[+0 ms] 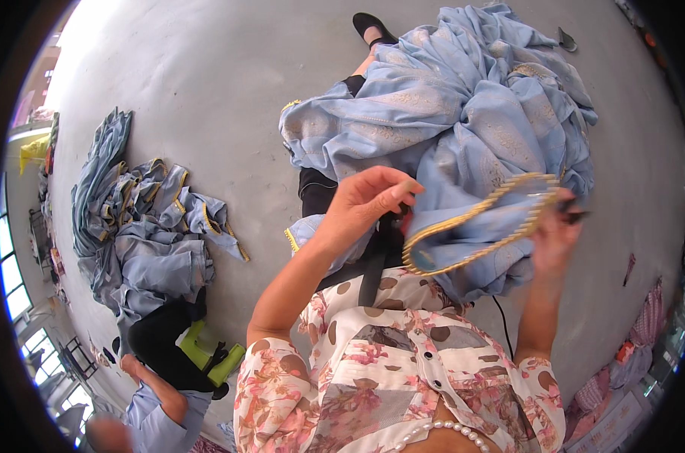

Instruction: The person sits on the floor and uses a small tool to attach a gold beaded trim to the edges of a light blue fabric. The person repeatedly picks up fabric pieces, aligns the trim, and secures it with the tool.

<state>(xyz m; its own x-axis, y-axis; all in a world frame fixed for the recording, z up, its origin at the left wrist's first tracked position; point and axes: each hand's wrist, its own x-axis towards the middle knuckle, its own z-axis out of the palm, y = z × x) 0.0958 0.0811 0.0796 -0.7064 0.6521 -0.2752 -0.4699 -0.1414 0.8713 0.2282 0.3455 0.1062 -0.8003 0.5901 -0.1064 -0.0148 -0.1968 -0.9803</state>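
Across my lap and over the floor ahead spreads a large heap of light blue embroidered fabric [490, 122]. A loop of its edge with gold beaded-looking trim [475, 215] hangs between my hands, partly blurred. My left hand [371, 198] is raised beside the loop, thumb and fingertips pinched together. Whether a thread or anything else is between them is too small to tell. At the loop's right end, my right hand [555, 232] is blurred by motion. A small dark tool [575, 214], possibly thread snips, juts from its fingers, close to the gold trim.
On the left, a co-worker [167, 396] sits on a low green stool [206, 354] beside a pile of blue garments [150, 226] with gold trim. A dark scrap [567, 39] lies on the grey floor [223, 102]. Pink patterned fabric [594, 390] lies at the right rim.
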